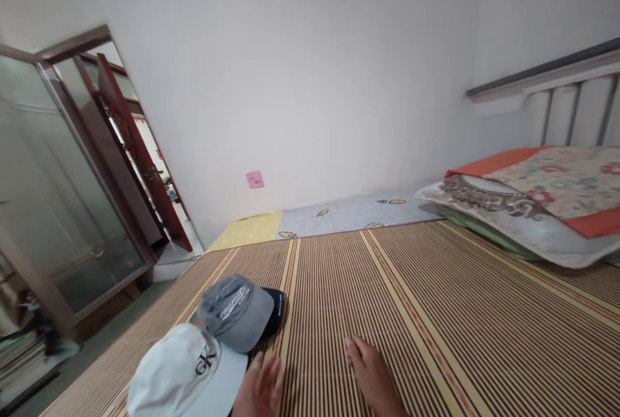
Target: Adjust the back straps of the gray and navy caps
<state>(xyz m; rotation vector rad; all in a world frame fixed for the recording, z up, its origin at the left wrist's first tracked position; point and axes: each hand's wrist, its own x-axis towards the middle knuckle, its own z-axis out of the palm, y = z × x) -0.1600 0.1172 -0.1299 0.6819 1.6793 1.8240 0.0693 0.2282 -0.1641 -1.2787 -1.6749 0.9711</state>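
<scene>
A white baseball cap (169,368) with dark "CK" lettering lies at the lower left, its brim toward my left hand. Behind it sits a grey cap (237,310) with light lettering, and a black cap brim (276,314) shows past its right side. My left hand (261,385) is close beside the white cap's brim; its fingers are loosely stretched, and I cannot tell whether they touch the brim. Over the striped mat to the right, my right hand (369,370) holds nothing, its fingers loosely extended.
The striped bamboo mat (329,301) covers the bed. Pillows (552,197) with an orange-edged floral cover lie at the right by the headboard (576,107). A pink note (254,179) sticks to the white wall. A glass-panelled door (58,178) stands at left.
</scene>
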